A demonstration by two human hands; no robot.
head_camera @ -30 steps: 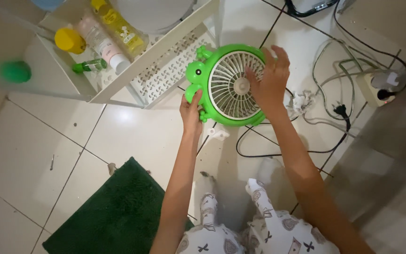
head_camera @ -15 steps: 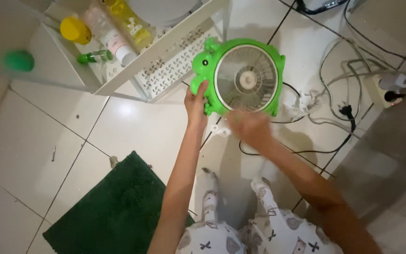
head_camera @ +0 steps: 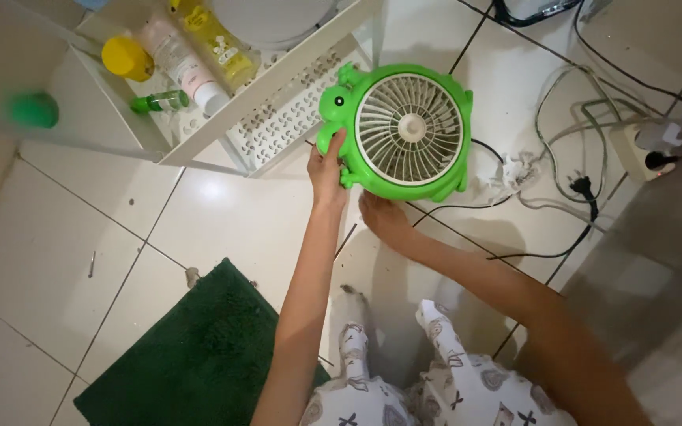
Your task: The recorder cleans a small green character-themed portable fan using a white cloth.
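A bright green frog-shaped fan [head_camera: 341, 110] with a round white grille is held up over the white tiled floor. My left hand [head_camera: 326, 170] grips its left rim, thumb on the front by the frog's head. My right hand [head_camera: 383, 214] is just below the fan's lower edge, with its fingertips tucked under the fan; what they hold or touch is hidden. A black cable [head_camera: 515, 254] runs from behind the fan across the tiles.
A white perforated rack [head_camera: 278, 118] with bottles [head_camera: 187, 63] and a yellow-capped jar [head_camera: 126, 57] stands to the fan's left. Tangled cables [head_camera: 562, 118], a black plug [head_camera: 582, 188] and a white power strip [head_camera: 641, 150] lie at the right. A dark green mat [head_camera: 199, 355] lies near my legs.
My right hand left the fan's grille and dropped to beneath its lower edge. The fan shifted slightly up and right; its blades blurred half a second ago and look still now.
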